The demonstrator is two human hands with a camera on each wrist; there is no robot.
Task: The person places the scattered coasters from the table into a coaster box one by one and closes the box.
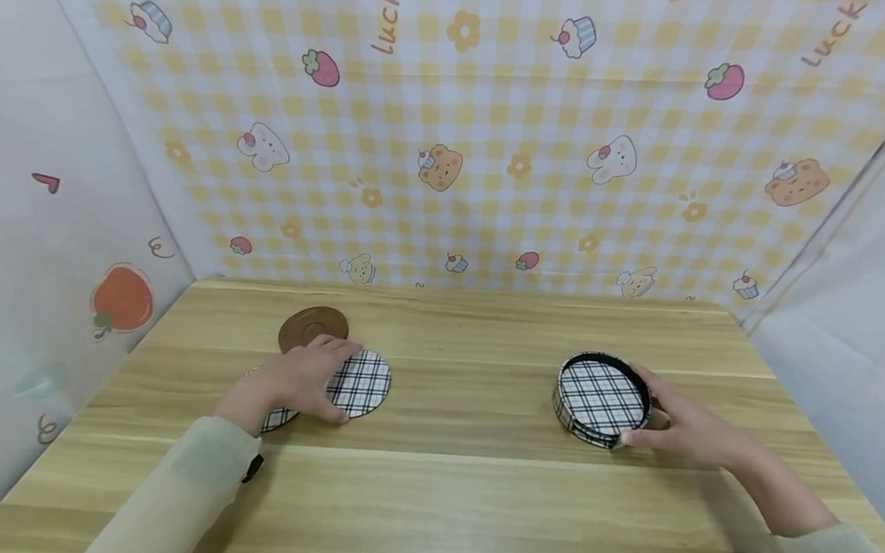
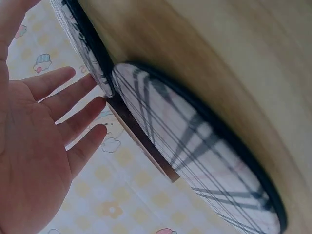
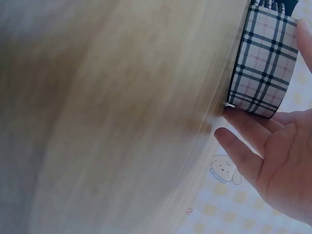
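Note:
At the left of the table, my left hand (image 1: 305,378) reaches over a round plaid coaster (image 1: 365,383), thumb at its near edge and fingers at its far edge. Its fingers look extended and spread in the left wrist view. A second plaid coaster (image 1: 279,420) lies partly hidden beneath the wrist. Just beyond is a brown round coaster (image 1: 312,324), partly covered by the hand. To the right, a round plaid coaster holder (image 1: 565,412) stands upright with a plaid coaster (image 1: 601,393) inside. My right hand (image 1: 693,427) grips the holder's right side between thumb and fingers.
The wood-grain table (image 1: 468,512) extends between and in front of both hands. A yellow checked cloth (image 1: 489,103) with cartoon prints hangs behind it. Pale cloth stands on the left (image 1: 23,246) and right sides.

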